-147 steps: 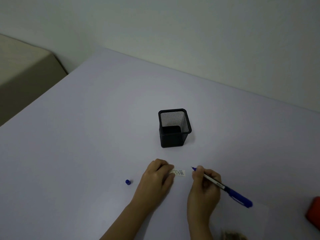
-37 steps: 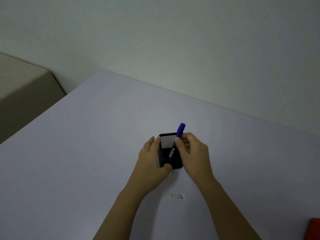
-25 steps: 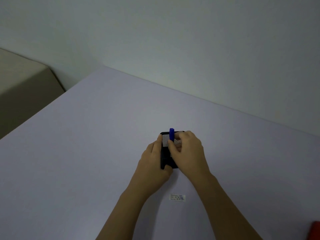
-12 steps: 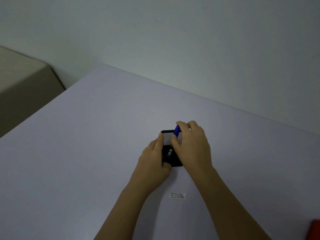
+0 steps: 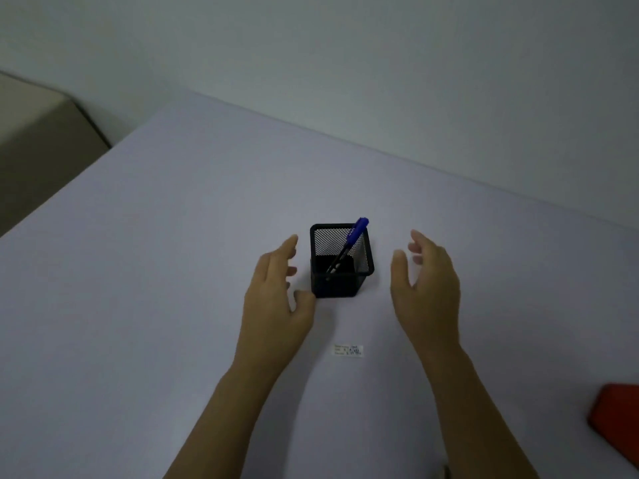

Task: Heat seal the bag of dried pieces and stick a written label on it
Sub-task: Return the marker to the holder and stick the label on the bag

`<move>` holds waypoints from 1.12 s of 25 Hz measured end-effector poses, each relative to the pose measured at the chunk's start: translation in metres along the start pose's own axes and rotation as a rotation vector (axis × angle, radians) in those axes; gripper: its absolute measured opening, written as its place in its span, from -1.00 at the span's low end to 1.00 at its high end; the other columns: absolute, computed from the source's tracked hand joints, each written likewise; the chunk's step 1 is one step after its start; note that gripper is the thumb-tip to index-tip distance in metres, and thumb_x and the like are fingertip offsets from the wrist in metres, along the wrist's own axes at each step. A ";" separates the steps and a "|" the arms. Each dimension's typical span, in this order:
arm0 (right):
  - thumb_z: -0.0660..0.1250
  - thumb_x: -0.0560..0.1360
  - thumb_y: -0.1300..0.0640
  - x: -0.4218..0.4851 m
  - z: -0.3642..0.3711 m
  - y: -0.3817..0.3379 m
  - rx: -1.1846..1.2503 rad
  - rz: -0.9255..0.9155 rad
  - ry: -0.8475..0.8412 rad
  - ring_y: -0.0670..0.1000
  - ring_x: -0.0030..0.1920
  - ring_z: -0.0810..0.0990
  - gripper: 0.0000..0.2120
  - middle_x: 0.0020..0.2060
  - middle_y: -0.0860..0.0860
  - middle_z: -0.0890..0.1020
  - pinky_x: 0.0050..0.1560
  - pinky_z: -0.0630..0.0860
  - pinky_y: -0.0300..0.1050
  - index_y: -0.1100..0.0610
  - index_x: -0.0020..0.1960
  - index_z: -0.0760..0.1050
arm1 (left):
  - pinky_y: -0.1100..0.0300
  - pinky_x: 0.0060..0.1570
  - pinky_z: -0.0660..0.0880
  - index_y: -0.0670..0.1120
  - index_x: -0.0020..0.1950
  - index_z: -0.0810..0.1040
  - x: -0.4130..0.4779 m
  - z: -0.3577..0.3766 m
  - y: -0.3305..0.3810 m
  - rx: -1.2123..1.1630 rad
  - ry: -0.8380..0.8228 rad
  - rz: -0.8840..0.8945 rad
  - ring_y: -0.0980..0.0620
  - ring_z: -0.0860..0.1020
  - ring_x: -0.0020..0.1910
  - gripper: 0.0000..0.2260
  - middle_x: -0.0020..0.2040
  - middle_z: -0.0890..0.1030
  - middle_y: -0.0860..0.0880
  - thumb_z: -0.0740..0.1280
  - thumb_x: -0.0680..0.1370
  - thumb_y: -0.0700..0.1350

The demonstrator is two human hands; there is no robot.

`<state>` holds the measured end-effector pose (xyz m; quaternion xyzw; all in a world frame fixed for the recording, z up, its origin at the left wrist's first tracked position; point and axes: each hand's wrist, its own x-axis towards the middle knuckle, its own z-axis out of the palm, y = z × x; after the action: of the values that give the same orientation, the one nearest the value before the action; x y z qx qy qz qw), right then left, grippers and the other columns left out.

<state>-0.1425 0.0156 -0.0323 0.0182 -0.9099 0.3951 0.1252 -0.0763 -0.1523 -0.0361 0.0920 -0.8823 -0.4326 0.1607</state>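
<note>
I see a pale lilac table (image 5: 173, 271) running back to the wall. A black mesh pen holder (image 5: 340, 283) stands upright near its middle. A small written label (image 5: 348, 350) lies flat nearer to me, apart from the holder. At my far right a red thing (image 5: 619, 420) rests on the top, cut off by the frame.

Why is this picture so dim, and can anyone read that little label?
Head view: low, flat light throws only soft shadows on the table beside the forearms; the writing on the label is too small and soft to read; the right hand has smeared fingertips; the pen in the mesh holder is fairly crisp.
</note>
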 end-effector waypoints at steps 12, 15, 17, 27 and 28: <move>0.31 0.44 0.00 -0.088 0.013 0.054 -0.154 -0.119 -0.410 -0.04 -0.02 0.48 -0.75 0.00 0.01 0.53 -0.06 0.44 -0.20 0.06 0.07 0.59 | 0.23 -0.33 0.52 -0.20 -0.16 0.67 -0.066 0.050 -0.037 0.338 -0.177 0.270 -0.06 0.59 -0.30 -0.82 -0.23 0.63 -0.13 0.55 0.28 -0.24; 0.18 0.43 -0.06 -0.089 0.013 0.052 -0.158 -0.143 -0.418 -0.02 -0.03 0.52 -0.72 -0.03 0.00 0.56 -0.06 0.49 -0.14 0.04 -0.04 0.59 | 0.24 -0.27 0.53 -0.18 -0.19 0.64 -0.065 0.054 -0.041 0.274 -0.197 0.203 -0.02 0.58 -0.30 -0.92 -0.23 0.62 -0.09 0.48 0.34 -0.26; 0.15 0.42 -0.08 -0.089 0.013 0.051 -0.161 -0.137 -0.427 -0.01 -0.01 0.52 -0.67 -0.02 -0.01 0.57 -0.04 0.47 -0.14 0.04 0.03 0.57 | 0.25 -0.28 0.50 -0.16 -0.20 0.61 -0.062 0.056 -0.041 0.225 -0.225 0.128 0.00 0.56 -0.29 -0.88 -0.22 0.60 -0.07 0.50 0.33 -0.29; 0.15 0.43 -0.05 -0.090 0.010 0.046 -0.021 -0.072 -0.479 -0.06 -0.23 0.51 -0.72 -0.26 0.02 0.61 -0.18 0.55 -0.09 0.12 -0.19 0.52 | 0.55 -0.28 0.38 -0.09 -0.21 0.60 -0.064 0.045 -0.031 0.094 -0.252 0.052 0.18 0.51 -0.33 -0.96 -0.29 0.65 0.01 0.36 0.41 -0.18; 0.20 0.45 -0.04 -0.090 0.005 0.042 0.018 -0.031 -0.502 -0.08 -0.25 0.54 -0.76 -0.27 -0.01 0.62 -0.18 0.55 -0.13 0.10 -0.18 0.52 | 0.51 -0.28 0.41 -0.06 -0.21 0.60 -0.063 0.042 -0.028 0.041 -0.257 0.007 0.18 0.54 -0.32 -0.95 -0.29 0.65 0.04 0.36 0.44 -0.19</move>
<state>-0.0617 0.0354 -0.0876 0.1306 -0.9086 0.3843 -0.0988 -0.0320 -0.1188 -0.0954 0.0359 -0.9047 -0.4221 0.0458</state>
